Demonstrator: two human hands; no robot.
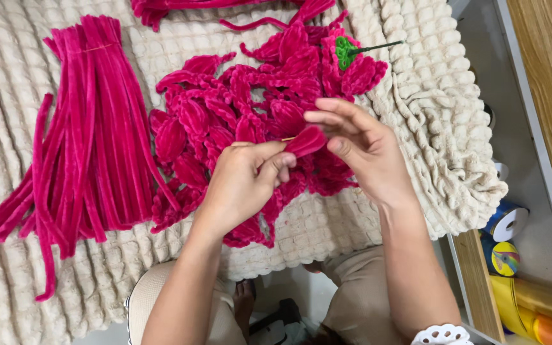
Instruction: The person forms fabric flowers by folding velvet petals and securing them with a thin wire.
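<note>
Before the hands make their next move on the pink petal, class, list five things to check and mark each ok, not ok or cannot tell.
1. Petal pinched by both hands: ok.
2. Left hand fingers closed on its base: ok.
3. Right hand fingertips on its tip: ok.
4. Thin stick at the petal's base seated firmly: cannot tell.
5. Finished petal pile and straight stem bundle within reach on the cream blanket: ok.

- A cream blanket (365,217) covered the surface.
- A bundle of pink stems (91,128) lay left.
- A pile of pink petals (225,121) lay mid-blanket.
- A green stem (347,51) rested atop.
</note>
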